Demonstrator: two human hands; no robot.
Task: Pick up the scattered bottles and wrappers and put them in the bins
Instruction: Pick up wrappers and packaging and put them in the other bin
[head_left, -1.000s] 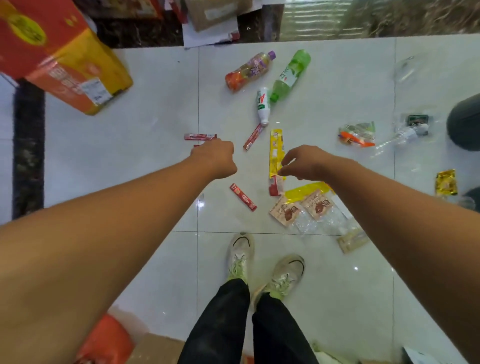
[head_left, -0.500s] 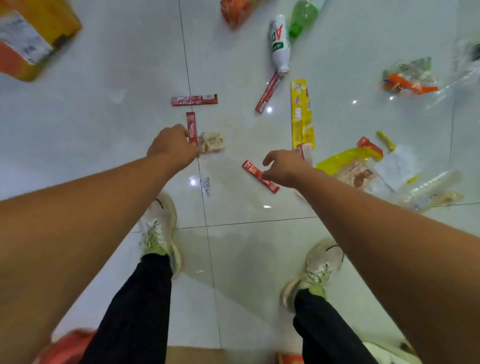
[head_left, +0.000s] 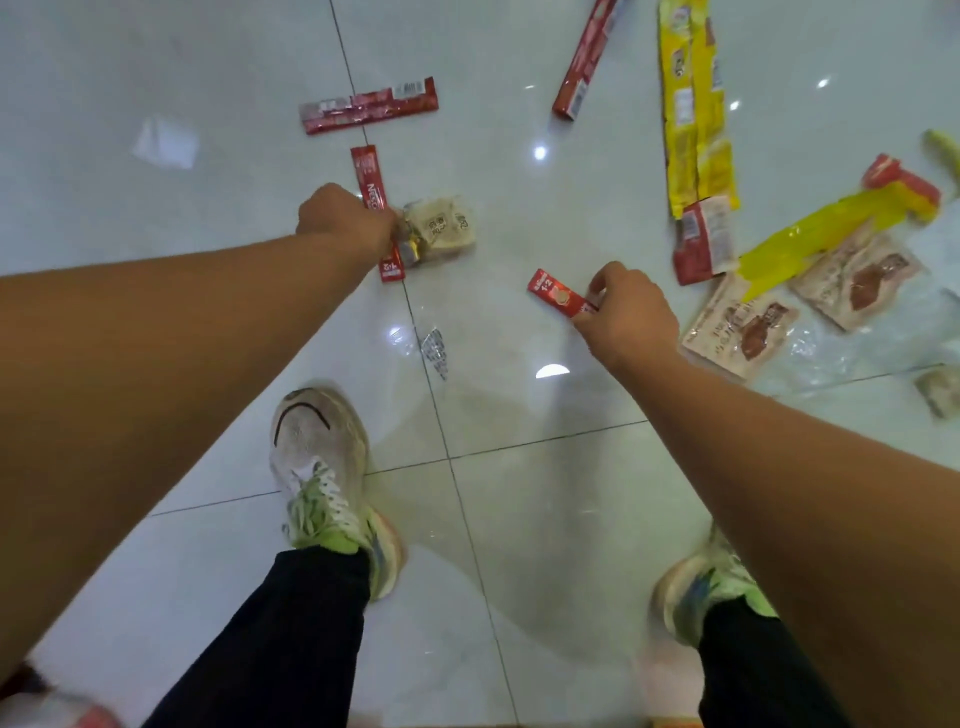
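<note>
**Both hands down at red sachets on the floor**

Right hand (head_left: 631, 312) pinches the near end of a short red sachet (head_left: 557, 297), fingers narrow on it. The rest sticks out left of the hand, low at the tile floor (head_left: 519, 519).

Left hand (head_left: 345, 223) is fisted over a long red sachet (head_left: 370, 179), fingers curled under and hidden, so can't tell if they grip it. Both sachet ends show past the hand. Beige wrapper (head_left: 441, 226) sits just right of that hand. Flat red wrapper (head_left: 369, 106) and yellow wrapper (head_left: 696, 104) lie farther out, apart from both hands.
</note>
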